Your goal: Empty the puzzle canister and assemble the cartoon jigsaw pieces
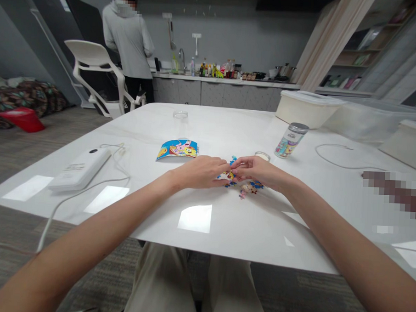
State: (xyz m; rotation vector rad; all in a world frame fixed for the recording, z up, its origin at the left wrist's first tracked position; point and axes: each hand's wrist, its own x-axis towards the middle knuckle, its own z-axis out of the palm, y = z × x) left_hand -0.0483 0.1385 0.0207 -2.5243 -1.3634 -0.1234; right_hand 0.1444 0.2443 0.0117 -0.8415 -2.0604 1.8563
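Small colourful jigsaw puzzle pieces point(248, 188) lie in a loose cluster on the white table point(150, 218), partly hidden under my hands. My left hand point(207, 171) rests at the left side of the cluster, thumb apart from the fingers, its tips beside some pieces. Over the cluster, the fingers of my right hand point(257, 171) are bent together in a pinch at a puzzle piece, which they mostly cover. Left of the pieces and farther back is a curved cartoon picture card point(178, 149). Behind my right hand a round lid point(262, 156) lies on the table.
A printed cylindrical can point(291, 140) stands at the right, a clear cup point(180, 120) at the back. A white power bank-like device point(80, 169) with cables lies left. Storage boxes point(305, 107) line the right rear. A person point(128, 42) stands beyond a white chair point(91, 54).
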